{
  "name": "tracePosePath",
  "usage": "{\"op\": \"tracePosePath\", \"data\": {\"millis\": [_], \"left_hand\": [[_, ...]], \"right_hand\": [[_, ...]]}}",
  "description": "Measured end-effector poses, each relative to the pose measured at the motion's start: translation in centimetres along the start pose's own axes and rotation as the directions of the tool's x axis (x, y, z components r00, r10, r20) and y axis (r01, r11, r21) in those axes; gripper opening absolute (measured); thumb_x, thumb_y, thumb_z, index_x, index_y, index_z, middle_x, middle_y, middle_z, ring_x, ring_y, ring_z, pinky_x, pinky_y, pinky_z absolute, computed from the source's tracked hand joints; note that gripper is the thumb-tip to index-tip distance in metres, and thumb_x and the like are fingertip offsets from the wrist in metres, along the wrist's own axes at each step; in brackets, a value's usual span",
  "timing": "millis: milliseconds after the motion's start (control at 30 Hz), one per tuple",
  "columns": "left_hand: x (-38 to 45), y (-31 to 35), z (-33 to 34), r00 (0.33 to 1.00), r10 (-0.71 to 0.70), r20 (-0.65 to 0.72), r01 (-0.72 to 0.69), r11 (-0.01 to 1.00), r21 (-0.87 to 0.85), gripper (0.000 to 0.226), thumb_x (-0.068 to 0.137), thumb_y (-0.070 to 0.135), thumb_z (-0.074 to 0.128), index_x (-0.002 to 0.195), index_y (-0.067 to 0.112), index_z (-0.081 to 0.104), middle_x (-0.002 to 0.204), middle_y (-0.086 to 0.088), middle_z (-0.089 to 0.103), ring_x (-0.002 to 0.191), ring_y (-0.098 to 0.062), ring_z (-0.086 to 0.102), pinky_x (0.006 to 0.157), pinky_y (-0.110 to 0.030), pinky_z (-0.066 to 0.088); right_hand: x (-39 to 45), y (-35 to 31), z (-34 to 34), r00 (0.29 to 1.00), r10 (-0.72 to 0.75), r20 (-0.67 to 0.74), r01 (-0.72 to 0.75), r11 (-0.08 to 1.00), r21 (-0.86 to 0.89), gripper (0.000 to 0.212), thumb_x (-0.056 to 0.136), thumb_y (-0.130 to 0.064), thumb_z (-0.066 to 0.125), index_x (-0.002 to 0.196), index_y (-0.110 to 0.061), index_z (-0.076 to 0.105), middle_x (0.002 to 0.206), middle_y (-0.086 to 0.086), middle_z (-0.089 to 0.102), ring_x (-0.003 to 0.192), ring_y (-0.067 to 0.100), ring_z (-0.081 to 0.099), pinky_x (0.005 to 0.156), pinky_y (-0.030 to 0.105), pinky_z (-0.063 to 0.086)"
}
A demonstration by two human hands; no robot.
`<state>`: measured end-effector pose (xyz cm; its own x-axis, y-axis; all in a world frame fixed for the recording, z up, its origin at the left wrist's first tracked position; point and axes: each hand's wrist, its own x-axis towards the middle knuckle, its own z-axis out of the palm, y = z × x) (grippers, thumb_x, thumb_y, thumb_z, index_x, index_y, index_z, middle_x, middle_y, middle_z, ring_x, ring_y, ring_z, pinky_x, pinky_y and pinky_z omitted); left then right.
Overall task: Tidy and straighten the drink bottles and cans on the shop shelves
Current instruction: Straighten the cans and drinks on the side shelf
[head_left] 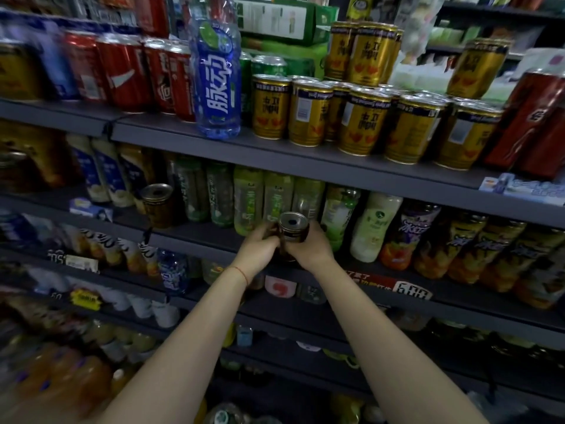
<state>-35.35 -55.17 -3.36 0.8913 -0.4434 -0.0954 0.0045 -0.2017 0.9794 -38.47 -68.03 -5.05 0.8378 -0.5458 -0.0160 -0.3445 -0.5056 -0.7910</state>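
A dark can with a silver top (293, 227) is held just in front of the second shelf, before a row of green tea bottles (248, 199). My left hand (258, 246) and my right hand (312, 249) both grip its body from either side, fingers curled round it. What lies under the can is hidden by my hands. A second dark can (158, 205) stands upright further left on the same shelf (195, 235). Above, gold cans (360, 120) crowd the top shelf beside a tall blue bottle (217, 75) and red cola cans (122, 73).
A white bottle (374, 226) and dark iced-tea bottles (428, 240) stand right of my hands. Milky bottles (102, 172) stand at the left. Lower shelves hold more bottles and price tags (412, 290). A red carton (532, 120) sits at the top right.
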Motion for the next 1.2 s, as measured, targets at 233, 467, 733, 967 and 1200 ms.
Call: {"op": "tracePosePath", "data": {"millis": [233,467,733,967,1200], "left_hand": [[-1.1,-0.2,-1.3,0.946,-0.128,-0.297,0.082,0.983,-0.163,0.028,0.092,0.04,0.052,0.108,0.024,0.069,0.112,-0.002,0.066,0.107,-0.025,0.059,0.1,-0.045,0.048],[-3.2,8.2,-6.1,0.828,0.3,-0.474,-0.31,0.949,0.058,0.032,0.089,0.025,0.056,0.082,-0.005,0.065,0.075,-0.018,0.06,0.071,-0.019,0.051,0.07,-0.034,0.04],[-3.3,17.9,-5.7,0.671,0.622,-0.404,-0.602,0.775,0.192,0.024,0.093,0.017,0.053,0.075,0.012,0.069,0.068,0.001,0.063,0.064,-0.005,0.055,0.064,-0.03,0.043],[0.6,21.3,-2.7,0.5,0.847,-0.181,-0.5,0.454,0.738,0.04,0.086,0.034,0.052,0.117,0.014,0.066,0.124,-0.011,0.061,0.119,-0.03,0.051,0.097,-0.041,0.041],[2.7,18.9,-2.6,0.593,0.805,-0.015,-0.385,0.3,0.873,0.051,0.091,0.043,0.053,0.138,0.023,0.052,0.14,-0.003,0.053,0.133,-0.026,0.041,0.112,-0.044,0.03]], "right_hand": [[-2.6,-2.0,-0.9,0.99,-0.136,0.048,0.135,0.991,0.025,0.049,0.067,-0.029,0.088,0.108,-0.023,0.061,0.105,-0.005,0.067,0.096,0.014,0.063,0.075,0.025,0.045],[-7.3,-10.0,-6.9,0.9,-0.436,0.025,0.416,0.874,0.25,0.052,0.066,-0.035,0.091,0.111,-0.025,0.068,0.103,-0.012,0.072,0.095,0.001,0.066,0.085,0.025,0.054],[-7.6,-17.7,-15.1,0.778,-0.582,-0.236,0.627,0.741,0.242,0.051,0.069,-0.045,0.087,0.112,-0.029,0.063,0.103,-0.015,0.071,0.094,-0.004,0.065,0.083,0.018,0.055],[-2.3,-21.9,-20.9,0.733,-0.494,-0.469,0.621,0.766,0.164,0.055,0.068,-0.044,0.088,0.114,-0.024,0.063,0.101,-0.013,0.065,0.094,0.005,0.06,0.075,0.016,0.045],[3.5,-23.6,-20.1,0.757,-0.475,-0.448,0.568,0.818,0.093,0.061,0.068,-0.043,0.088,0.118,-0.019,0.063,0.11,-0.004,0.067,0.099,0.013,0.06,0.08,0.025,0.046]]}}
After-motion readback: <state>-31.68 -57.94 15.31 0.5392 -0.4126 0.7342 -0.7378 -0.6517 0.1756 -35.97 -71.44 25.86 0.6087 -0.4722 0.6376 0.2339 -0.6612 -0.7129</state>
